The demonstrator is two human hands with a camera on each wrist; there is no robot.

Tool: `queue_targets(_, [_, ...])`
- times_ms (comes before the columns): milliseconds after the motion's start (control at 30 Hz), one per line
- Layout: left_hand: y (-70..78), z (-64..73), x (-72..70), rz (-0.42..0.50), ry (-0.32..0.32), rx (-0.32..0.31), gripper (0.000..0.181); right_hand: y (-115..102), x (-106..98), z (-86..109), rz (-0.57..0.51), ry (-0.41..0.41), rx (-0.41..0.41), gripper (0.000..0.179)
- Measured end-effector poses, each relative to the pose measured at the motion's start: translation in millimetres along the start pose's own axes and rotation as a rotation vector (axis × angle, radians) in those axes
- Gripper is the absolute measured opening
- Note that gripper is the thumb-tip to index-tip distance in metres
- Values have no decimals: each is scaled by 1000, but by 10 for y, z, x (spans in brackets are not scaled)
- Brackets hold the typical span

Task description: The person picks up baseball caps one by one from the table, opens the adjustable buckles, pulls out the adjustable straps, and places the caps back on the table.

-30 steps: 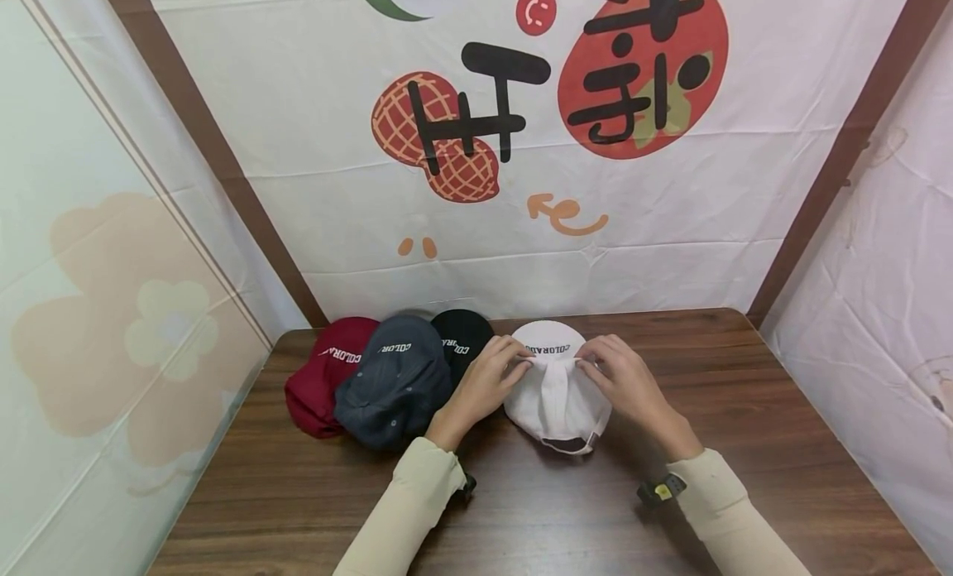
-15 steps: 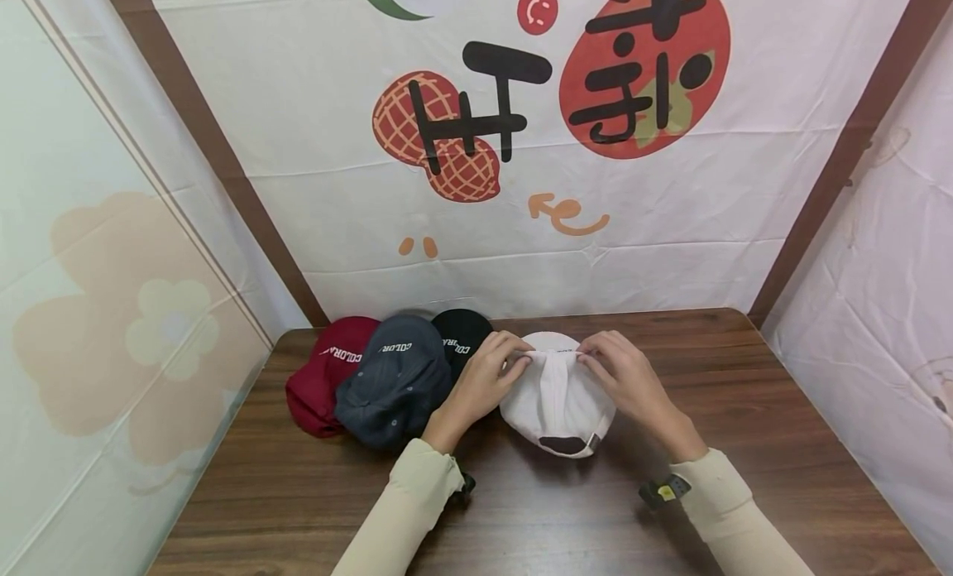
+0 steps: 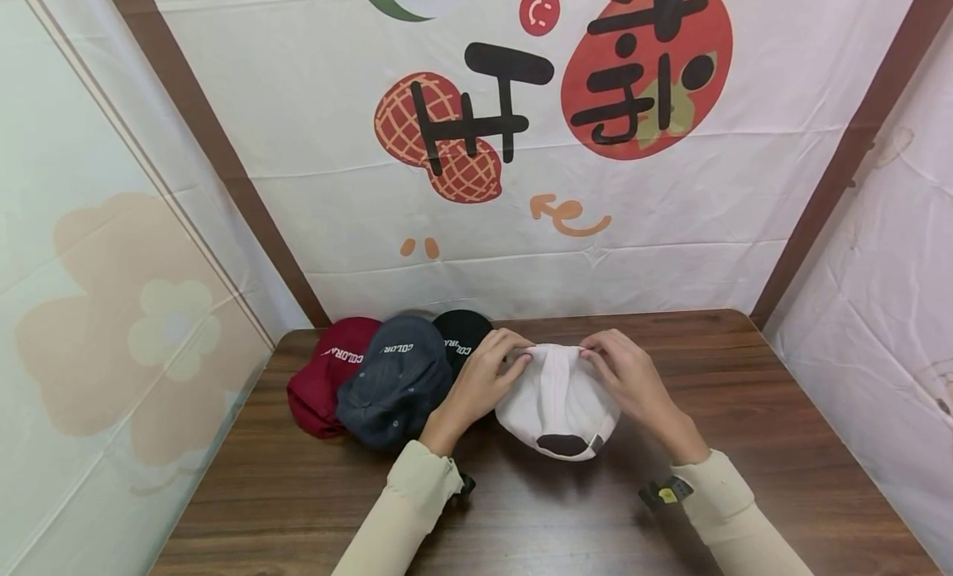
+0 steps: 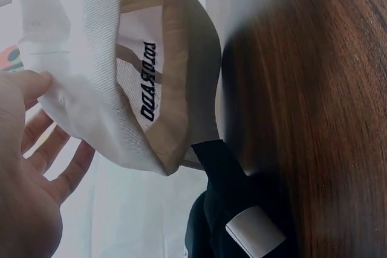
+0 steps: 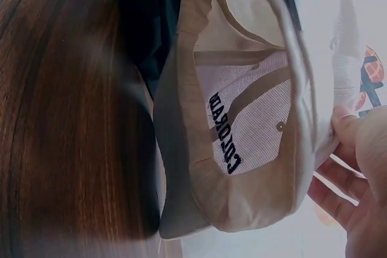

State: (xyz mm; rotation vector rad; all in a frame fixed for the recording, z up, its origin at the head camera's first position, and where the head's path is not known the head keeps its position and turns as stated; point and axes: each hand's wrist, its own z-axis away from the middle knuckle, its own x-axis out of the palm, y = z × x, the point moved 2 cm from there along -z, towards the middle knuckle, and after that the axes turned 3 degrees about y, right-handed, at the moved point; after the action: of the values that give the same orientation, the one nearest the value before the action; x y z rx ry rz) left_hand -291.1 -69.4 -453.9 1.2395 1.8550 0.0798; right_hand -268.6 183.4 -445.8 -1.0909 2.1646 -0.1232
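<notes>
Between both hands a white baseball cap (image 3: 558,394) hangs with its back opening toward me. My left hand (image 3: 486,376) pinches the crown's upper left side between thumb and fingers. At the upper right my right hand (image 3: 629,376) pinches it the same way. The left wrist view shows the cap's (image 4: 145,89) beige inner band and the reversed COLORADO lettering inside. In the right wrist view the brim of the cap (image 5: 175,191) is close over the wood, and the back strap's buckle shows. From the head view, the brim is hidden behind the crown.
Left of the white cap, a maroon cap (image 3: 320,394), a blue-grey cap (image 3: 395,386) and a black cap (image 3: 465,332) overlap in a row on the wooden table (image 3: 744,410). A printed cloth wall (image 3: 655,278) rises behind the table's far edge.
The white cap's crown has been pulled up and tilted toward me; its front lettering and brim have gone from the head view. Both hands keep their pinch. The other caps stay put.
</notes>
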Motion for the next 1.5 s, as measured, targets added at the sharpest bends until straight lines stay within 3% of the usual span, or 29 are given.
queue_targets(300, [36, 11, -31, 32, 8, -7, 22, -56, -39, -34, 3, 8, 16, 12])
queue_targets(867, [57, 89, -86, 119, 65, 12, 28, -92, -124, -51, -7, -8, 147, 4])
queue_targets(1267, [46, 165, -118, 75, 102, 57, 25, -39, -170, -80, -27, 36, 173, 4])
queue_targets(1367, [36, 178, -126, 77, 84, 48, 31, -23, -184, -89, -36, 48, 190, 4])
queue_targets(1500, [7, 200, -121, 76, 54, 62, 55, 0, -194, -92, -49, 57, 204, 4])
